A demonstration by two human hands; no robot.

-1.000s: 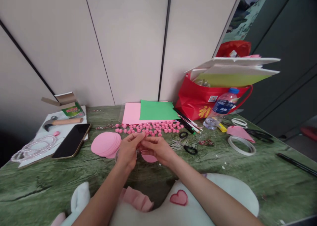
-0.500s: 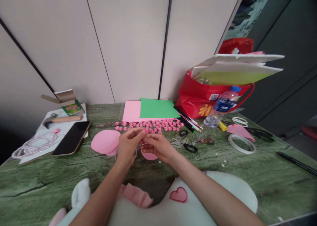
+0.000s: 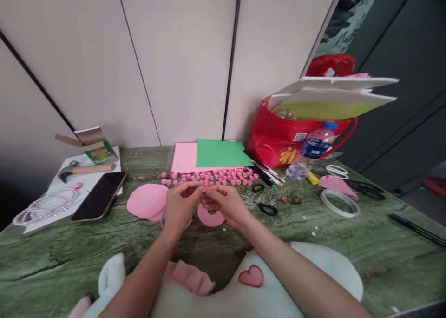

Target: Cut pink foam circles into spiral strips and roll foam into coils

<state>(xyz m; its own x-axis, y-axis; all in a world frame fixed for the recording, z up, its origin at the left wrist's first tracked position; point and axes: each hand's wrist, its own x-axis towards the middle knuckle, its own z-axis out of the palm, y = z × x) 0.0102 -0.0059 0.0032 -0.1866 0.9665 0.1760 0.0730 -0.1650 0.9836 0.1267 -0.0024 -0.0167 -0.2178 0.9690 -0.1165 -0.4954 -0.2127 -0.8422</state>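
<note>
Left hand (image 3: pixel 180 205) and right hand (image 3: pixel 228 205) pinching closed, fingertips together! What's between them, I can't tell; small pink pieces (image 3: pixel 240 176) lie beyond, far side.

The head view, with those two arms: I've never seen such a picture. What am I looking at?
There is no machine here: these are a person's bare left hand and right hand, seen by a camera worn on that person's head, looking forward and down. On the green table lie stacked pink discs, many small pink pieces and black-handled scissors. The hands are close together in the middle; anything pinched between them is too small to make out.
</note>
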